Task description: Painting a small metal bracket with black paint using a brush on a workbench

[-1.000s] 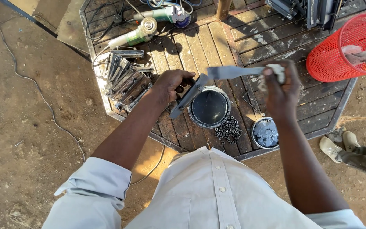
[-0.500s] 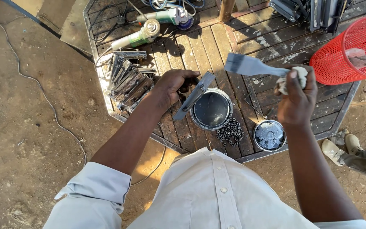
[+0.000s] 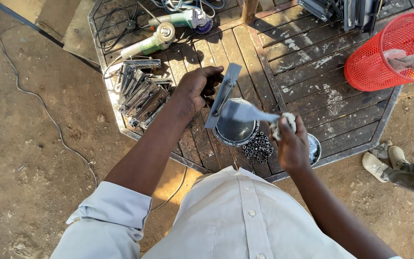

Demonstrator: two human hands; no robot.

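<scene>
1. A flat grey metal bracket piece (image 3: 224, 96) is pinched at its edge in the left hand (image 3: 195, 86), tilted over the round open paint tin (image 3: 235, 129) on the dark wooden slatted surface (image 3: 307, 72); judged stiff, light, sharp-edged; best taken by the rim.
2. A wide paint-loaded brush (image 3: 245, 111) with a rag-wrapped handle is clenched in the right hand (image 3: 291, 146), its bristles soft and wet; wrist bent inward, forearm raised.
3. A pile of small dark nuts (image 3: 258, 147) lies beside the tin.

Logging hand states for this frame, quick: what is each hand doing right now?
Left hand: closed on a flat grey metal bracket, held over the round paint tin.
Right hand: closed on a wide grey paintbrush.
</scene>
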